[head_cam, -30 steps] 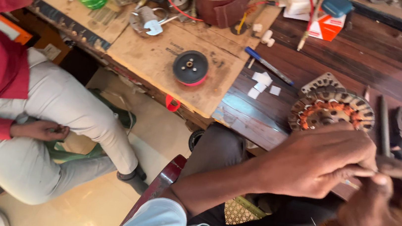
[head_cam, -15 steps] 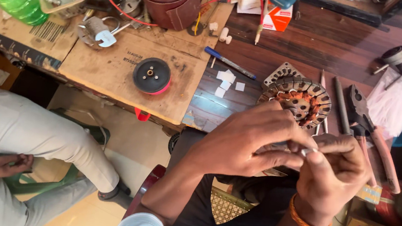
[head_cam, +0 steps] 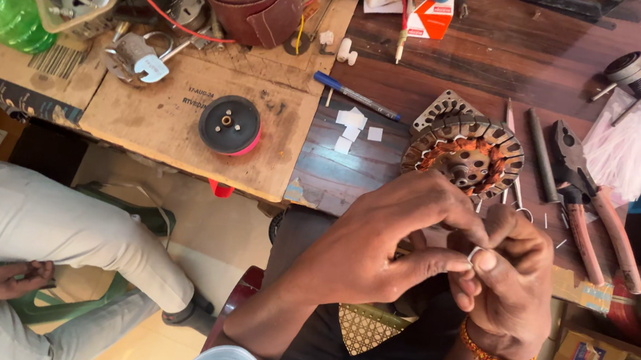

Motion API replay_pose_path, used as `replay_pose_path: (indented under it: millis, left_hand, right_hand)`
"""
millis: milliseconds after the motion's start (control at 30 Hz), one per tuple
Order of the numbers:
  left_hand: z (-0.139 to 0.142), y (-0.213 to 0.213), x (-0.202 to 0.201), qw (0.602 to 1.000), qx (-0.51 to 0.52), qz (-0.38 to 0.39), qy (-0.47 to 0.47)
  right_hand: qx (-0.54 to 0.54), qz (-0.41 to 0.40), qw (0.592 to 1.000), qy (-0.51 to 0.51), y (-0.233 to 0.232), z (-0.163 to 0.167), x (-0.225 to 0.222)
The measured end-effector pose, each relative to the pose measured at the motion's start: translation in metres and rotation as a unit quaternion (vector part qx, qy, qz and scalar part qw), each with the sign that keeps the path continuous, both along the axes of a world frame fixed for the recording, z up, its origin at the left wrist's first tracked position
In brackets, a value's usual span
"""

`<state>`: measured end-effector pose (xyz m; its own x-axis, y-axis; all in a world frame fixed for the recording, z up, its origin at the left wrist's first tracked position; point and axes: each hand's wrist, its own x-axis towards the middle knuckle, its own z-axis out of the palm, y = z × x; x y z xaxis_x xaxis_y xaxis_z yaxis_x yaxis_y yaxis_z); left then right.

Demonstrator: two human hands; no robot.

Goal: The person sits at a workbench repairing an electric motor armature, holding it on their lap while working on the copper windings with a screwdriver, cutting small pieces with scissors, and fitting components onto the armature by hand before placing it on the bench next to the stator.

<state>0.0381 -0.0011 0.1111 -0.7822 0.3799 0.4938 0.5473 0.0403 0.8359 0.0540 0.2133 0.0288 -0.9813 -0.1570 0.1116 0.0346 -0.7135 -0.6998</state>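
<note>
Both hands meet over my lap, just in front of the bench edge. Left hand [head_cam: 377, 241] pinches narrow, thumb and forefinger closed on a small white sleeve piece [head_cam: 474, 256]; right hand [head_cam: 512, 283] curls tight against it, fingertips on the same piece. The piece is tiny and mostly hidden by fingers: only a pale end shows. Long axis can't be told for sure; it seems to run roughly left-right between the two pinches, visible end facing up toward the camera.

Just beyond the hands on the dark wood bench [head_cam: 508, 57] sits the motor stator [head_cam: 464, 154], flat, shaft up, copper windings showing. More small white squares [head_cam: 351, 128] lie loose to its left, near a blue pen [head_cam: 357, 96]. Pliers [head_cam: 588, 204] lie to the stator's right, handles pointing toward me.

Progress, my judgement: windings already on the stator; the piece in hand isn't fitted yet, and several squares remain unused, so insulating work looks partway.

Another person sits at left, hand [head_cam: 12, 279] resting on their lap.
</note>
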Motion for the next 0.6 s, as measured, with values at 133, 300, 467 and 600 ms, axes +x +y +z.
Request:
replay_pose_path:
  millis: [133, 300, 467, 600]
  left_hand:
    - [-0.003, 0.002, -0.002, 1.000, 0.008, -0.009, -0.029]
    - [-0.015, -0.002, -0.005, 0.983, 0.042, -0.088, -0.154]
    - [-0.018, 0.003, -0.011, 0.991, 0.035, -0.073, -0.103]
    - [-0.022, 0.020, -0.019, 0.989, 0.039, -0.038, -0.134]
  right_hand:
    - [0.039, 0.000, 0.999, -0.012, -0.004, 0.003, -0.003]
    - [-0.014, 0.056, 0.998, -0.009, -0.009, 0.001, 0.000]
    - [0.011, 0.059, 0.998, -0.016, -0.005, -0.008, -0.007]
    - [0.039, -0.064, 0.994, 0.079, 0.007, -0.016, -0.024]
